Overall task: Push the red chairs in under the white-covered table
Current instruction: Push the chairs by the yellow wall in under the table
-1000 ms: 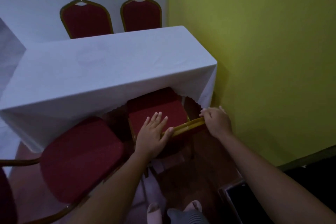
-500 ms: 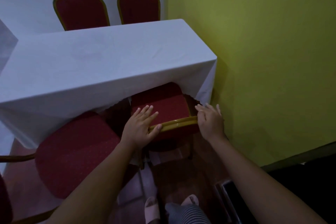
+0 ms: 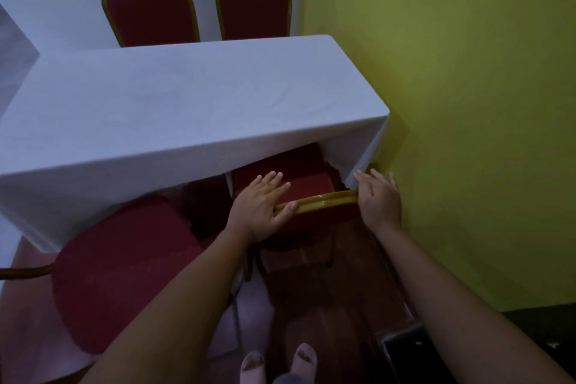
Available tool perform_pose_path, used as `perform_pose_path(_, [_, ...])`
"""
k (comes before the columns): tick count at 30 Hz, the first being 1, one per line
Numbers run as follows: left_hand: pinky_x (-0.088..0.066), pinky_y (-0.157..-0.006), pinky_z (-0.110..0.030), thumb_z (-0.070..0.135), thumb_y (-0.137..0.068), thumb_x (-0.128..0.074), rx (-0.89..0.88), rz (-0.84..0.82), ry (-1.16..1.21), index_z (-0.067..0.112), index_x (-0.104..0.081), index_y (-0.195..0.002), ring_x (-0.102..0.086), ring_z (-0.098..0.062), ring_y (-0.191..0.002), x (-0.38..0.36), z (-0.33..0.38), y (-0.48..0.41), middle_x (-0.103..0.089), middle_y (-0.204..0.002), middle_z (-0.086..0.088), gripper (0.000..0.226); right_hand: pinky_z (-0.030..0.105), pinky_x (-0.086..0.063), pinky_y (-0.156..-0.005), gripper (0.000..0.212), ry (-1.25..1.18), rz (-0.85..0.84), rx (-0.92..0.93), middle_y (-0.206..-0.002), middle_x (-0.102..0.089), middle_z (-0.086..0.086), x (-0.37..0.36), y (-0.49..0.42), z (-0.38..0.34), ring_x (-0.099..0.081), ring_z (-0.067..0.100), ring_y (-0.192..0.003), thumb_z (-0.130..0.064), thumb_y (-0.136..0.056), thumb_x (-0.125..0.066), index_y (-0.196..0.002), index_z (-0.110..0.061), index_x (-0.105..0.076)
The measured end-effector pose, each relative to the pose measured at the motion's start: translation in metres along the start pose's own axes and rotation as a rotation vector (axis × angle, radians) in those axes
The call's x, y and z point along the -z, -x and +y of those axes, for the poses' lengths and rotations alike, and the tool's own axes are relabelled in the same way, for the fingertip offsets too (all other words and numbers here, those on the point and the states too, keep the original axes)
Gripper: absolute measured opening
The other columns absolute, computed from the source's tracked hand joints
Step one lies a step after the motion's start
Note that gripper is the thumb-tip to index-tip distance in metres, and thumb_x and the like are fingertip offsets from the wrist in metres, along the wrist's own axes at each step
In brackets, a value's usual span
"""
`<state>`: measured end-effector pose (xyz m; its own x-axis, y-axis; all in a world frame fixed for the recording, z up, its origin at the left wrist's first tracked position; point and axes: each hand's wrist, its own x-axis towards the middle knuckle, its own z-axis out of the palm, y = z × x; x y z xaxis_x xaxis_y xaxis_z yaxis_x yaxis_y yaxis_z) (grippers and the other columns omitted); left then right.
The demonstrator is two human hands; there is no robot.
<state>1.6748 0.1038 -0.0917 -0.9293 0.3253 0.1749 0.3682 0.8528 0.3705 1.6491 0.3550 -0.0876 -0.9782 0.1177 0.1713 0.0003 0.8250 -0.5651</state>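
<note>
Item one, red chair (image 3: 290, 184): seat partly under the white-covered tabletop (image 3: 187, 103) beside the yellow wall (image 3: 452, 103), with our left hand (image 3: 260, 204) and right hand (image 3: 378, 199) pressing flat-fingered on its gilt top rail (image 3: 324, 200), neither clenched. Item two, second red chair (image 3: 124, 274), to the left: seat mostly clear of the cloth and untouched, so we judge this side unfinished. Two far chairs (image 3: 149, 14) stand at the opposite edge; how tucked, we cannot tell.

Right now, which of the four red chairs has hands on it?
The near chair by the yellow wall: the left hand and right hand rest on its gold top rail. The other near chair and two far chairs are untouched.
</note>
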Motion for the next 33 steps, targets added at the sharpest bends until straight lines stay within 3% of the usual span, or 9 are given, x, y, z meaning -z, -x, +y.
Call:
perform_pose_path(7, [-0.013,-0.118,-0.034,0.074,-0.081,-0.012,0.094,0.007,-0.029,0.015,-0.047,-0.137,-0.026,-0.019,-0.142,-0.003,-0.009,-0.031,-0.038,-0.149,-0.011,0.089,0.038,-0.013,-0.116,0.078,0.004,-0.044,0.055,-0.130,-0.061,0.005,-0.007,-0.041,0.002,-0.045,0.023,-0.130,-0.041,-0.075,-0.010,-0.118,-0.009,-0.066])
perform_pose_path(12, [-0.016,-0.117,-0.035,0.071,-0.081,-0.016,0.165,0.018,-0.016,0.014,-0.049,-0.135,-0.029,-0.019,-0.141,-0.007,-0.005,-0.030,-0.041,-0.147,-0.011,0.086,0.038,-0.021,-0.114,0.073,-0.008,-0.031,0.104,-0.126,-0.064,0.007,-0.006,-0.045,0.009,-0.049,0.024,-0.127,-0.039,-0.077,-0.014,-0.115,-0.008,-0.068])
perform_pose_path(23, [-0.020,-0.117,-0.034,0.072,-0.078,-0.013,0.372,0.046,0.022,0.017,-0.050,-0.135,-0.029,-0.016,-0.141,-0.014,0.008,-0.023,-0.041,-0.147,-0.007,0.088,0.040,-0.013,-0.117,0.076,-0.034,-0.019,0.078,-0.129,-0.062,0.005,-0.004,-0.038,0.006,-0.045,0.023,-0.130,-0.041,-0.077,-0.011,-0.119,-0.008,-0.066])
perform_pose_path(29, [-0.026,-0.112,-0.035,0.073,-0.075,-0.008,0.419,0.033,0.013,0.017,-0.054,-0.132,-0.030,-0.017,-0.140,-0.013,0.013,-0.028,-0.044,-0.146,-0.007,0.092,0.042,-0.027,-0.112,0.073,-0.063,-0.024,0.104,-0.131,-0.060,0.005,-0.003,-0.045,0.014,-0.040,0.024,-0.134,-0.041,-0.080,-0.014,-0.117,-0.008,-0.067])
perform_pose_path(33, [-0.027,-0.112,-0.036,0.073,-0.074,-0.006,0.433,0.010,0.001,0.016,-0.053,-0.132,-0.031,-0.018,-0.140,-0.014,0.014,-0.030,-0.044,-0.146,-0.009,0.094,0.039,-0.028,-0.112,0.073,-0.068,-0.057,0.113,-0.135,-0.057,0.005,-0.001,-0.051,0.021,-0.035,0.023,-0.137,-0.042,-0.080,-0.014,-0.119,-0.007,-0.066])
